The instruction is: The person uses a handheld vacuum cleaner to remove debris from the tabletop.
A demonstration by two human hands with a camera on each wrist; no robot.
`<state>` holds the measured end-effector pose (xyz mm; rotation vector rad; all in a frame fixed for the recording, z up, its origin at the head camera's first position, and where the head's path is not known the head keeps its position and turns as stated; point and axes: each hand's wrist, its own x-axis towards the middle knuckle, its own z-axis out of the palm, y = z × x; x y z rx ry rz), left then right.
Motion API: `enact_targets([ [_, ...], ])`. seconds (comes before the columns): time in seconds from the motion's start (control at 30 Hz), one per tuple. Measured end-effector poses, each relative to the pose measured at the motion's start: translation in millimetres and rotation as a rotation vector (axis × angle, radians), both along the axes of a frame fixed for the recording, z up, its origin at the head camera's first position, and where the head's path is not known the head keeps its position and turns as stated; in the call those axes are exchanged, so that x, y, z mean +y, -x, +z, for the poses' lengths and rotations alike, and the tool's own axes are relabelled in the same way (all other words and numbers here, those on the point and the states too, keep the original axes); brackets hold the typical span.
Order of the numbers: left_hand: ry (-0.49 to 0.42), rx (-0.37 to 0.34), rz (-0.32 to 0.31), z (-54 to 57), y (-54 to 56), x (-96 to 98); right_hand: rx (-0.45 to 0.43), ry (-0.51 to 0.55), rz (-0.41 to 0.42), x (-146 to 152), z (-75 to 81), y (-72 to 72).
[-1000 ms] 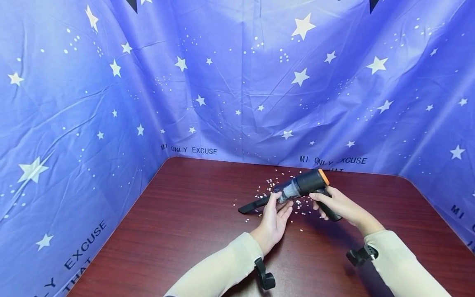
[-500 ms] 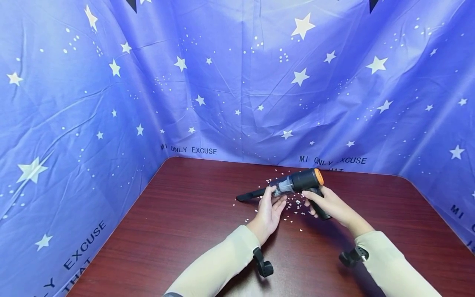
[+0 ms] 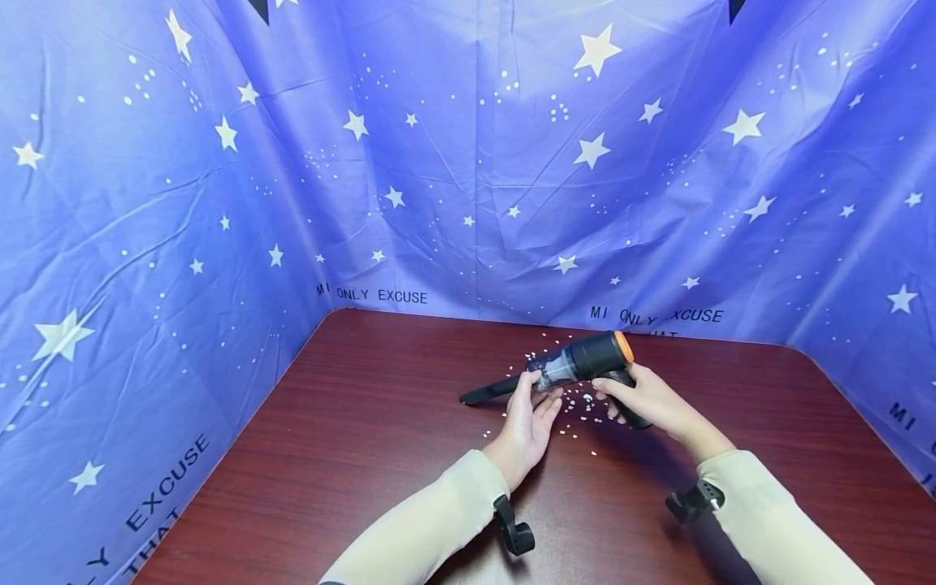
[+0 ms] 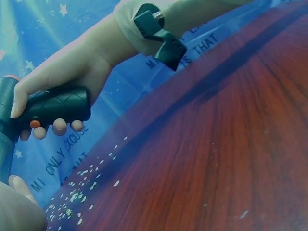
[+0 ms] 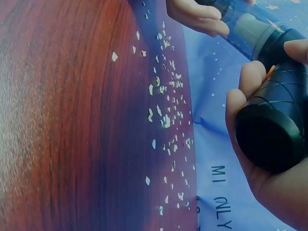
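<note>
A black handheld vacuum cleaner (image 3: 594, 356) with an orange rear ring is held over the table, its flat nozzle (image 3: 491, 392) slanting down to the left. My right hand (image 3: 652, 400) grips the handle (image 4: 60, 105); in the left wrist view its fingers wrap underneath, beside an orange button (image 4: 35, 124). My left hand (image 3: 525, 435) holds the front, thumb at the base of the nozzle and fingers beneath the clear dust cup (image 3: 553, 372). White paper-like scraps (image 3: 587, 400) lie scattered below and behind the vacuum, partly hidden by it. The nozzle tip is close over the tabletop.
The dark red wooden table (image 3: 351, 455) backs onto a blue star-patterned curtain (image 3: 439, 162), which also hangs along both sides. Black wrist mounts (image 3: 515, 528) sit at both cream sleeves (image 3: 431, 520).
Both hands have shifted the vacuum left, and its tip first rose, then dipped slightly. The nozzle tip now covers the spot where a lone scrap lay at the left.
</note>
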<state>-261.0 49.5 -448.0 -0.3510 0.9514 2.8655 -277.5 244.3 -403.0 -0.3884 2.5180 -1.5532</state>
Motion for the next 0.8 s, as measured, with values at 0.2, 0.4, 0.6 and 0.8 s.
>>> enact_targets([
  [0.2, 0.008, 0.002, -0.004, 1.9, -5.5, 5.8, 0.023, -0.050, -0.006, 5, 2.6, -1.4],
  [0.4, -0.006, 0.010, -0.016, 7.1, -8.1, 19.3, 0.078, -0.088, -0.037, 19, 8.9, -6.4],
  [0.6, -0.015, 0.009, -0.041, 11.1, -14.1, 36.1, 0.078, -0.116, -0.061, 38, 14.6, -13.5],
  [0.8, 0.011, -0.008, -0.083, 13.2, -21.3, 45.7, 0.077, -0.146, -0.067, 53, 16.5, -21.6],
])
